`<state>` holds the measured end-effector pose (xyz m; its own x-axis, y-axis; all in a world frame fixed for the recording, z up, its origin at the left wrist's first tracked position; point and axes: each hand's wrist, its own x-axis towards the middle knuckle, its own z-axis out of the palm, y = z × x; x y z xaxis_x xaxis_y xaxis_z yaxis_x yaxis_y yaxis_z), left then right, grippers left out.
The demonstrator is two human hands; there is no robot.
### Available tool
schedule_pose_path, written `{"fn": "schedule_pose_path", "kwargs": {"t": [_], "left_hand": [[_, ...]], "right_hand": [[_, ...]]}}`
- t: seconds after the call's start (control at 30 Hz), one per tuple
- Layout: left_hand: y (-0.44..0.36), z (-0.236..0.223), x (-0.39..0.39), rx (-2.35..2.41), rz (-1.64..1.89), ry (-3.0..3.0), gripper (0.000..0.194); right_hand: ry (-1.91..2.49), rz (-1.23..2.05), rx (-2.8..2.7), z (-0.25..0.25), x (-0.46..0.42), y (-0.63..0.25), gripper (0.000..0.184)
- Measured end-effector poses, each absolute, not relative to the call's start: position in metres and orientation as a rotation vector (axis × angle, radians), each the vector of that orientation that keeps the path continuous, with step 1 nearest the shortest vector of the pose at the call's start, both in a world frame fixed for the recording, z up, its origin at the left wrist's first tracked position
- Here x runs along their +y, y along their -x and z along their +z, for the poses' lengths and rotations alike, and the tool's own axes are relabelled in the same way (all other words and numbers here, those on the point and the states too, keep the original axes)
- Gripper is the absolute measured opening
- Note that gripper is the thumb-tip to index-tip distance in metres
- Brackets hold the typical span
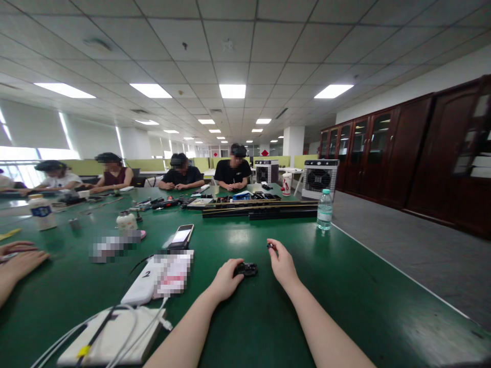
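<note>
My left hand (226,280) rests on the green table (345,286) with its fingers closed on a small black part (246,269). Just to the right, my right hand (282,261) is raised slightly and pinches a tiny dark piece (270,246) between thumb and fingertips. The two hands are a short gap apart, near the table's middle front.
A phone (181,236), a white power bank (143,283) with cables and a white box (111,340) lie to my left. A water bottle (325,209) stands ahead right, long black rails (261,208) beyond. Another person's hands (17,260) lie at far left; several people sit across.
</note>
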<state>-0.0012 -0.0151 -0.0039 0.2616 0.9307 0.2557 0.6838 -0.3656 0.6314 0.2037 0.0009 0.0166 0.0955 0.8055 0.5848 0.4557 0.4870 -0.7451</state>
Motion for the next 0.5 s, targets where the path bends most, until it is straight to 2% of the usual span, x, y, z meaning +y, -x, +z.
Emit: {"fn": "schedule_pose_path", "kwargs": {"t": [0.5], "left_hand": [[0.0019,-0.0050,-0.0150,1.467,0.868,-2.134,0.046]], "right_hand": [[1.192,0.392,-1.605,0.0160,-0.0001,-0.2022,0.032]]}}
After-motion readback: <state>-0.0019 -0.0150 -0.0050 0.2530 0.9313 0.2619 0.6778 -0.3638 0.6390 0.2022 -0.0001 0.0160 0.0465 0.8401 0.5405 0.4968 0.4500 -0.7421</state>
